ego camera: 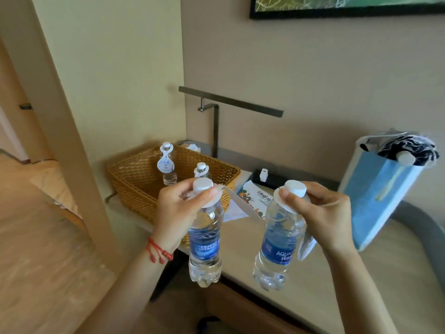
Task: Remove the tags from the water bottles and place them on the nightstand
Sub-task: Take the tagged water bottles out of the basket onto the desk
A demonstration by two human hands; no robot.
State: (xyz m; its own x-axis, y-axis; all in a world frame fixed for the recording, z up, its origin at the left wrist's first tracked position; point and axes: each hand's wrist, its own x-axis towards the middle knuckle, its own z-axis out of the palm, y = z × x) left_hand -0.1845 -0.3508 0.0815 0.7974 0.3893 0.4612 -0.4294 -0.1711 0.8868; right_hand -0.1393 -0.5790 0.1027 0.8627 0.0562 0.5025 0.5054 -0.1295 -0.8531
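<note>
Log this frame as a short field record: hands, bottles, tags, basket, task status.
left hand: grips neck of left bottle, held in the air
right hand: grips neck of right bottle, held in the air
tags: collars on both held bottles
basket: wicker, holds two tagged bottles
nightstand: no loose tags or bottles visible
status: no tag removed yet
</note>
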